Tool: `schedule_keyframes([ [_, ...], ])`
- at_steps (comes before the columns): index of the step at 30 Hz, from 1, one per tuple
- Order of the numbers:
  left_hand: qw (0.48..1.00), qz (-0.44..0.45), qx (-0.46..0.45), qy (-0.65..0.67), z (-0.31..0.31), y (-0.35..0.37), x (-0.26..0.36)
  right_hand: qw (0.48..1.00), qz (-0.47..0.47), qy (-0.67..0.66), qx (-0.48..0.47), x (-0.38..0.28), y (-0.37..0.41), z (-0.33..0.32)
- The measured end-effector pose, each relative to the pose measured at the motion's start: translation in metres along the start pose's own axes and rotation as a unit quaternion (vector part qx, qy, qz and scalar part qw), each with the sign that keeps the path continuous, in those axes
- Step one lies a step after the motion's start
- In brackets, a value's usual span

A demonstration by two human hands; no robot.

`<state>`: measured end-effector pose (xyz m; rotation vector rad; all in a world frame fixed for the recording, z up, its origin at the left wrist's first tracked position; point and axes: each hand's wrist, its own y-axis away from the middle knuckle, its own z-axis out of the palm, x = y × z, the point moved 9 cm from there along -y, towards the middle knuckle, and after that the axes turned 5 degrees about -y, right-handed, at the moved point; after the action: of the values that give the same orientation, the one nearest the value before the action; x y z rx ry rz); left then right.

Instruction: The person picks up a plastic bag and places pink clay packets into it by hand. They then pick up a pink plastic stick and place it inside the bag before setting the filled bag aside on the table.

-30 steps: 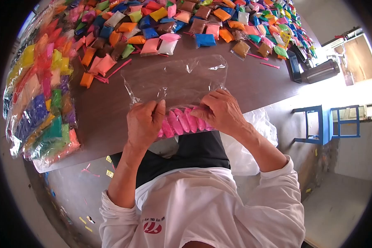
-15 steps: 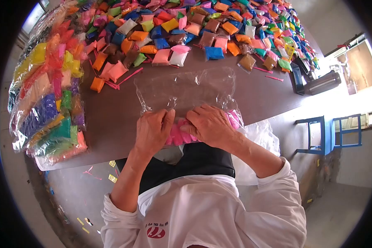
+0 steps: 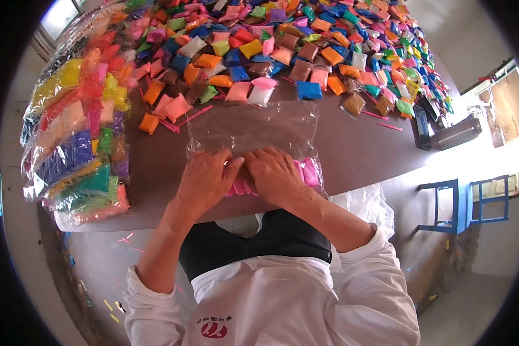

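Observation:
A clear plastic bag (image 3: 254, 124) lies at the table's near edge, its empty part spread flat away from me. Pink packets (image 3: 309, 172) fill its near end, partly under my hands. My left hand (image 3: 205, 177) is closed at the bag's left part, fingers curled over the plastic. Beside it, my right hand (image 3: 273, 175) presses on the bag with its fingers bent together over the pink packets. The two hands nearly touch at the thumbs. The fingertips are partly hidden.
Many small coloured packets (image 3: 309, 90) cover the far side of the brown table (image 3: 357, 147). Filled clear bags of coloured packets (image 3: 78, 144) are stacked at the left. A dark flask (image 3: 458, 134) stands at the right edge, with a blue stool (image 3: 462, 205) beyond.
Both hands have come closer together; my right hand has moved left along the bag, uncovering more pink packets at the right. The whole view has shifted slightly.

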<state>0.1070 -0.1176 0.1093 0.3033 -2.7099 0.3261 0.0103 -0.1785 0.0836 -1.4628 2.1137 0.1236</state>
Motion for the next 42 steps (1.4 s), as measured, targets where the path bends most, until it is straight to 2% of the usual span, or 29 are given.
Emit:
schedule_keyframes([
  [1,1.000,-0.020,0.009,0.000,0.003,0.000,-0.007,1.000,-0.002,-0.002,0.007,-0.004,-0.004,-0.001],
  [4,0.992,-0.013,0.111,-0.062,-0.001,0.012,-0.002,0.995,-0.016,-0.100,-0.021,0.003,-0.009,-0.006],
  [7,0.992,-0.014,0.122,-0.023,0.000,0.018,0.004,0.984,-0.030,-0.143,0.099,0.019,-0.015,-0.060],
  [9,0.992,-0.017,0.119,-0.032,0.001,0.020,0.006,0.975,-0.012,-0.082,0.206,0.037,-0.021,-0.094],
  [11,0.992,-0.020,0.119,-0.035,0.002,0.021,0.006,0.976,0.024,-0.031,0.213,0.058,-0.036,-0.110],
  [14,0.992,-0.023,0.123,-0.033,0.001,0.021,0.006,0.982,0.007,-0.034,0.184,0.085,-0.063,-0.102],
  [17,0.991,-0.021,0.124,-0.038,0.000,0.020,0.007,0.993,-0.002,-0.002,0.116,0.095,-0.079,-0.083],
  [20,0.991,-0.009,0.129,-0.033,0.000,0.020,0.009,0.985,0.032,0.003,0.170,0.102,-0.070,-0.092],
  [23,0.991,-0.004,0.132,-0.035,0.000,0.022,0.007,0.946,0.165,-0.006,0.280,0.129,-0.027,-0.135],
  [26,0.991,0.011,0.126,-0.039,0.007,0.026,0.006,0.897,0.238,0.078,0.364,0.183,0.046,-0.161],
  [27,0.991,0.017,0.128,-0.036,0.005,0.027,0.009,0.880,0.305,0.081,0.356,0.206,0.074,-0.164],
  [30,0.996,0.022,0.079,-0.036,0.003,0.027,0.019,0.837,0.400,0.129,0.349,0.250,0.143,-0.177],
  [33,0.996,0.025,0.084,-0.032,0.003,0.027,0.020,0.820,0.444,0.114,0.342,0.277,0.175,-0.186],
  [36,0.998,0.018,0.061,-0.016,0.006,0.026,0.019,0.808,0.456,0.141,0.345,0.290,0.180,-0.197],
  [39,0.997,0.018,0.072,-0.019,0.006,0.025,0.018,0.816,0.427,0.148,0.360,0.295,0.173,-0.202],
  [42,0.997,0.009,0.071,-0.002,0.006,0.026,0.016,0.835,0.288,0.338,0.324,0.289,0.152,-0.195],
])
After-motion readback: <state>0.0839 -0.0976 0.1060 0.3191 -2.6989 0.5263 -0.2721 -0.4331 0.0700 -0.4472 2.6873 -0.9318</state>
